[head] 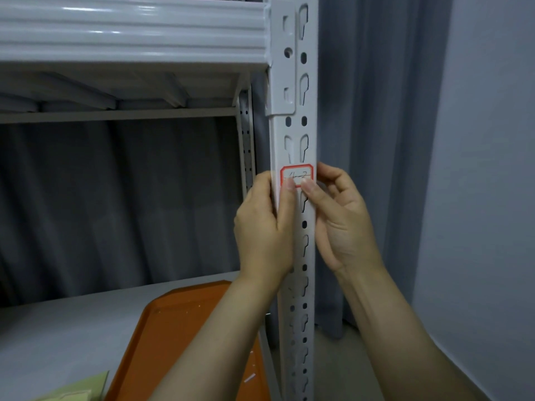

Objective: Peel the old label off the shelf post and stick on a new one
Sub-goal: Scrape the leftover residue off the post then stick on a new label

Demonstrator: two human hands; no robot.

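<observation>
So I've got the red-bordered label [296, 175] sitting on the front of the white shelf post [296, 131], both thumbs pressing its bottom edge. Left hand [263, 227] and right hand [343, 224] curl their fingers round the post's sides. Orange tray [188, 328] sits below.

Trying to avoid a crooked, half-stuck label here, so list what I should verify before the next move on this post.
1. Label on the front face of the shelf post: ok.
2. Label square to the post: ok, its edges look parallel to it.
3. Left hand and right hand each with a thumb on the label's lower edge: ok.
4. Lower edge stuck flat: cannot tell, the thumbs cover it.
5. Whether this is the old or the new label: cannot tell.
</observation>
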